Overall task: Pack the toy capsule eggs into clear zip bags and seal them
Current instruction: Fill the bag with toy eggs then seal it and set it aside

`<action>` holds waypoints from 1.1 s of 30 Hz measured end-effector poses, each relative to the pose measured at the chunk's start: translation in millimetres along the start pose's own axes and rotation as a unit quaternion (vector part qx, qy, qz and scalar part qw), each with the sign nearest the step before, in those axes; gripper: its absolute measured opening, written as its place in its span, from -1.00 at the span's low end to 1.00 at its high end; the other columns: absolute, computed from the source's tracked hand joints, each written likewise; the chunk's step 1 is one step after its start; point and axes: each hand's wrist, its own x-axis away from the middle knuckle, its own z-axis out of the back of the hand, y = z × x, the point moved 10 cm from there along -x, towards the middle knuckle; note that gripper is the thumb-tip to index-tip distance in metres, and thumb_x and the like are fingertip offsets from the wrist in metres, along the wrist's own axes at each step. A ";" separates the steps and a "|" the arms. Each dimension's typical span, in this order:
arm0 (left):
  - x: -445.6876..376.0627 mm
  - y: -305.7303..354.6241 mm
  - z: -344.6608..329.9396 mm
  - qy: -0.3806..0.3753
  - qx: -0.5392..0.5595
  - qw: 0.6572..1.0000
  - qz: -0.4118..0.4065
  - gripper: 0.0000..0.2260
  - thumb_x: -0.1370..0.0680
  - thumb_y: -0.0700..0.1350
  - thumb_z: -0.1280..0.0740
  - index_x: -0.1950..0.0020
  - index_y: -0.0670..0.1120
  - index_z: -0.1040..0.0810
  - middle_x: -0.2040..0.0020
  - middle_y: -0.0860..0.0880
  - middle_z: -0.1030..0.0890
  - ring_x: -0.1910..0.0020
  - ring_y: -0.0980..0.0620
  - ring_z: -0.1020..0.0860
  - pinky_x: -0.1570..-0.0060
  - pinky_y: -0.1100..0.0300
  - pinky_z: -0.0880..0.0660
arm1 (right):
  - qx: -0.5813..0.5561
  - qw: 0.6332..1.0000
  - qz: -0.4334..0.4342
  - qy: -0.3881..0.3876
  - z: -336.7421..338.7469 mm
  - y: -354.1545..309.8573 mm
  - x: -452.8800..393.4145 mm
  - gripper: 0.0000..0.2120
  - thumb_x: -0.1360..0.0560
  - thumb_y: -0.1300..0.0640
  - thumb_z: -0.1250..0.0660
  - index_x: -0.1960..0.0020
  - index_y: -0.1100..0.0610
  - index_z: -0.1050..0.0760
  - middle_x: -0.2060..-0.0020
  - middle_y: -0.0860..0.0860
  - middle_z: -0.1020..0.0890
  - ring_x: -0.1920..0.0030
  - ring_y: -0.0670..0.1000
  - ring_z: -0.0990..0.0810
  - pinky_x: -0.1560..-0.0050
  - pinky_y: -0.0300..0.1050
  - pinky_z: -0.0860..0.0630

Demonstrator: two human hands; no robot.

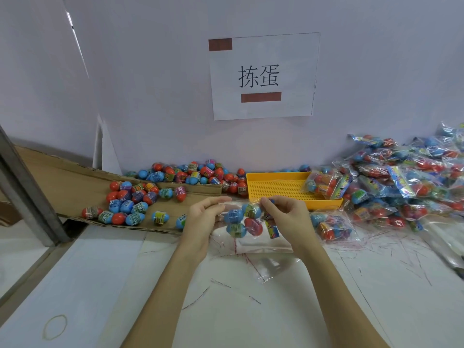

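I see both hands raised over the counter (251,310), holding one clear zip bag (247,223) at its top edge. Left hand (204,217) pinches the 9 o'clock corner; right hand (285,212) pinches toward 2 o'clock. Four capsule eggs (234,216) inside, probably (film glare). Yellow tray (276,188) at 1 o'clock; loose eggs (130,204) on cardboard (62,177) at 9.

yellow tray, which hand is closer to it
Right. The right hand is just in front of the yellow tray; the left hand is farther off to its left.
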 end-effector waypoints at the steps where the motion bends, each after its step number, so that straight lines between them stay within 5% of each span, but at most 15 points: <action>1: -0.2 0.1 -0.2 0.001 0.010 1.000 0.001 -0.80 -0.65 -0.30 -0.30 -0.15 -0.12 -0.69 0.01 -0.08 -0.76 0.03 0.00 -0.74 0.17 0.24 -0.62 | 0.012 0.999 0.028 0.015 4.3 -5.2 -0.6 -0.82 -0.57 0.02 -0.43 0.18 0.02 -0.70 0.32 0.01 -0.69 0.27 -0.01 -0.65 0.21 -0.13 -0.62; 6: 0.2 -2.5 -1.5 0.018 0.057 0.998 0.004 -0.82 -0.63 -0.27 -0.34 -0.13 -0.07 -0.70 -0.01 -0.07 -0.76 -0.02 0.00 -0.72 -0.01 0.15 -0.60 | 0.014 0.996 0.080 0.049 11.5 -17.0 1.4 -0.80 -0.60 -0.01 -0.39 0.12 0.05 -0.69 0.32 0.10 -0.63 0.30 0.02 -0.53 0.20 -0.02 -0.54; 10: -0.9 -3.5 7.1 0.041 0.064 0.997 0.010 -0.85 -0.64 -0.27 -0.32 -0.10 -0.17 -0.69 0.03 -0.08 -0.76 0.10 0.05 -0.74 0.21 0.26 -0.61 | -0.001 0.999 -0.011 -0.049 -4.9 -0.5 1.4 -0.75 -0.59 -0.10 -0.36 0.08 0.04 -0.69 0.23 0.07 -0.69 0.17 -0.03 -0.64 0.08 -0.10 -0.62; 14: 0.4 -2.6 9.8 0.056 0.053 0.997 0.005 -0.87 -0.61 -0.13 -0.43 -0.05 -0.16 -0.72 0.11 -0.07 -0.76 0.20 0.08 -0.72 0.34 0.30 -0.58 | 0.031 0.999 0.014 -0.023 -4.2 -6.6 2.4 -0.75 -0.58 0.00 -0.41 0.15 0.16 -0.67 0.30 0.14 -0.64 0.25 0.02 -0.55 0.12 0.12 -0.57; 18: 1.3 -0.4 15.6 0.108 0.008 0.994 -0.023 -0.87 -0.59 -0.06 -0.47 0.01 -0.11 -0.73 0.19 -0.01 -0.75 0.20 0.10 -0.69 0.24 0.21 -0.59 | 0.065 0.994 0.075 0.049 6.9 -20.2 3.4 -0.76 -0.60 0.06 -0.40 0.23 0.08 -0.61 0.45 -0.12 -0.53 0.40 -0.13 -0.43 0.26 -0.08 -0.43; 24: 3.7 -4.0 30.6 0.168 0.033 0.985 -0.023 -0.90 -0.60 -0.09 -0.45 0.02 -0.11 -0.71 0.27 0.05 -0.74 0.32 0.18 -0.68 0.42 0.36 -0.53 | -0.030 0.999 0.003 -0.033 -6.3 -4.1 3.3 -0.88 -0.59 0.00 -0.41 0.02 0.01 -0.68 0.26 -0.10 -0.70 0.21 -0.13 -0.62 0.16 -0.23 -0.64; 29: -1.2 -5.6 13.8 0.091 0.006 0.996 0.006 -0.80 -0.64 -0.23 -0.37 -0.25 -0.09 -0.60 -0.05 -0.09 -0.73 0.03 0.02 -0.72 0.02 0.08 -0.68 | -0.048 0.993 0.044 0.093 17.6 -11.1 2.8 -0.90 -0.59 0.17 -0.41 -0.06 0.14 -0.68 0.23 0.00 -0.69 0.21 -0.08 -0.62 0.15 -0.21 -0.60; 33: 2.9 -3.4 -17.8 -0.045 0.035 0.998 0.017 -0.63 -0.61 -0.44 -0.16 -0.34 -0.15 -0.49 -0.09 -0.26 -0.66 0.17 -0.10 -0.72 0.23 0.12 -0.65 | -0.091 0.989 0.046 0.107 30.4 -13.7 2.0 -0.86 -0.63 0.15 -0.34 -0.10 0.15 -0.65 0.25 -0.02 -0.64 0.21 -0.06 -0.58 0.17 -0.17 -0.59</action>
